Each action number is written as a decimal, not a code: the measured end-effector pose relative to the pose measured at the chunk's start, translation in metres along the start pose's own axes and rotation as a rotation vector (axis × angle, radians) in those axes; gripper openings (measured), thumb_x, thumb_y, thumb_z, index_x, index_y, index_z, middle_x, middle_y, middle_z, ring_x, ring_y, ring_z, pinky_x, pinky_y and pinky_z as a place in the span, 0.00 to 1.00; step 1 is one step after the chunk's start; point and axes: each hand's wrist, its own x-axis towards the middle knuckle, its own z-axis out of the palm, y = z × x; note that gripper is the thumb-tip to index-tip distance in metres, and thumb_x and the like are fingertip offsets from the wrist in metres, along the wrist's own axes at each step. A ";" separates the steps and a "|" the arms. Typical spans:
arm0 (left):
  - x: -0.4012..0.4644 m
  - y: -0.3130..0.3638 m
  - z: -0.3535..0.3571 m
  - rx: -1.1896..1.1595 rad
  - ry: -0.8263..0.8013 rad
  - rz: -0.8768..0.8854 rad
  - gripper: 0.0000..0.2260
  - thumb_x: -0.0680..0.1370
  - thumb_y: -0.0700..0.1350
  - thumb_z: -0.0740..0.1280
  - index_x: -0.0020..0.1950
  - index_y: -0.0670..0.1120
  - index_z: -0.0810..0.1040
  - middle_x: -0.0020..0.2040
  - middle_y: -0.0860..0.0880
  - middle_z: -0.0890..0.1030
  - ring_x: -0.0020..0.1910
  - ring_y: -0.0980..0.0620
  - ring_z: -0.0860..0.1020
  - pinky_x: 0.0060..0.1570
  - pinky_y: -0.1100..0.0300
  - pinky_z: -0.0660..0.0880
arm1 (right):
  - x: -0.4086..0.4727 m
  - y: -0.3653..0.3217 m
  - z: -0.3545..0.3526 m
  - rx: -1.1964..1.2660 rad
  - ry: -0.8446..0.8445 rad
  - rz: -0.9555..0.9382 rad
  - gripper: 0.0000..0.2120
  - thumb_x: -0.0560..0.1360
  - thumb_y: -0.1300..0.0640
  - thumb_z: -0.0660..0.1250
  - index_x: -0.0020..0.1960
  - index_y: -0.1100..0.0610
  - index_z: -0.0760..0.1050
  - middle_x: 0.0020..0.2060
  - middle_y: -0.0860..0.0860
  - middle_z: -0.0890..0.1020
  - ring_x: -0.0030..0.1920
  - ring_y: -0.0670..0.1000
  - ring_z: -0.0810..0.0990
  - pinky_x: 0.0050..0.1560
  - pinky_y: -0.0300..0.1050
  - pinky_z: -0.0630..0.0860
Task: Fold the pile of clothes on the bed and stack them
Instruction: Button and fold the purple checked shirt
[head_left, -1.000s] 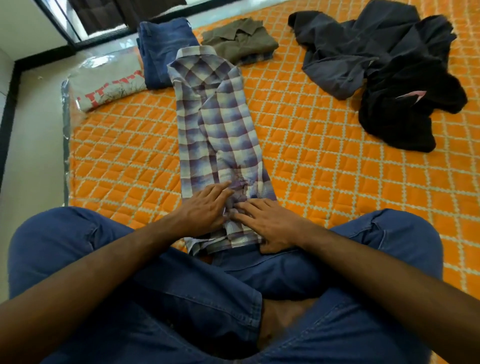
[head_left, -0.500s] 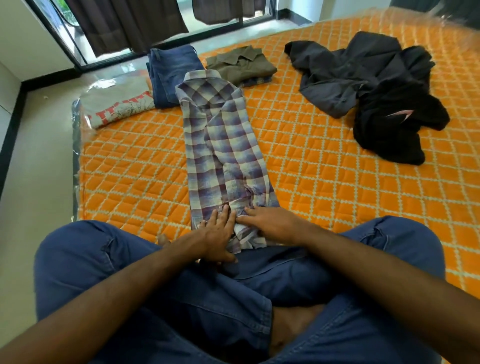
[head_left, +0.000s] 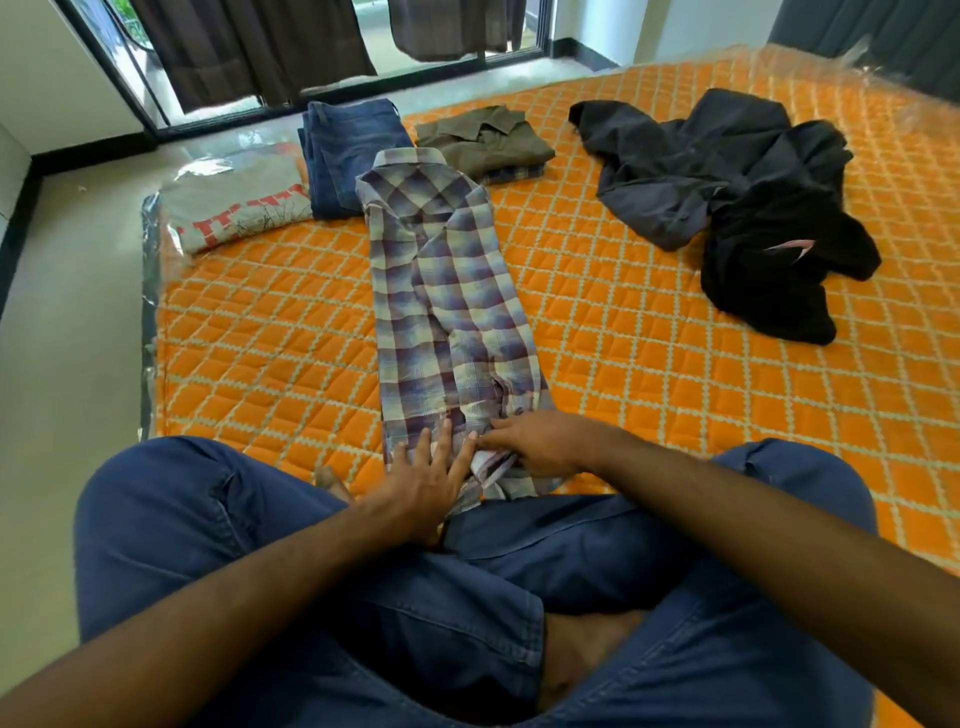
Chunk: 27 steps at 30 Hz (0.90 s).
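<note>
Orange bed (head_left: 649, 332) carries a long-folded shirt (head_left: 447, 291); left hand (head_left: 426, 478) presses flat, fingers straight, right hand (head_left: 545, 441) pinches its hem.

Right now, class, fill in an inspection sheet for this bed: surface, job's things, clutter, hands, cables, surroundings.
Surface: orange quilted bed cover, plastic wrap at its edges.
Job's things: checked shirt folded into a long strip; folded jeans, olive shirt and grey T-shirt at the far end; unfolded dark clothes heaped on the right.
Clutter: nothing seen.
Hands: left hand flat on the checked shirt's near end; right hand beside it, grip unclear.
Cables: nothing seen.
Surroundings: pale floor, dark curtains at a glass door.
</note>
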 end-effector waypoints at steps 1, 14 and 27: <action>0.000 0.003 0.001 0.010 -0.010 0.001 0.49 0.79 0.53 0.65 0.77 0.41 0.25 0.78 0.30 0.34 0.79 0.28 0.44 0.75 0.33 0.56 | -0.002 0.000 0.014 -0.063 0.019 -0.004 0.35 0.80 0.57 0.63 0.83 0.48 0.52 0.76 0.60 0.66 0.71 0.62 0.69 0.62 0.58 0.75; 0.009 0.009 -0.005 -0.044 0.034 -0.022 0.33 0.85 0.42 0.53 0.81 0.42 0.34 0.80 0.32 0.42 0.79 0.28 0.52 0.72 0.37 0.66 | -0.003 -0.013 0.059 -0.208 0.139 0.096 0.39 0.82 0.56 0.61 0.83 0.56 0.39 0.81 0.65 0.48 0.81 0.66 0.50 0.77 0.62 0.61; 0.009 -0.059 -0.086 -0.608 -0.126 0.195 0.12 0.84 0.40 0.58 0.64 0.48 0.75 0.51 0.47 0.78 0.42 0.54 0.72 0.43 0.58 0.68 | -0.009 -0.001 -0.047 0.405 -0.047 0.109 0.18 0.86 0.57 0.56 0.75 0.52 0.69 0.44 0.45 0.77 0.38 0.44 0.70 0.37 0.37 0.65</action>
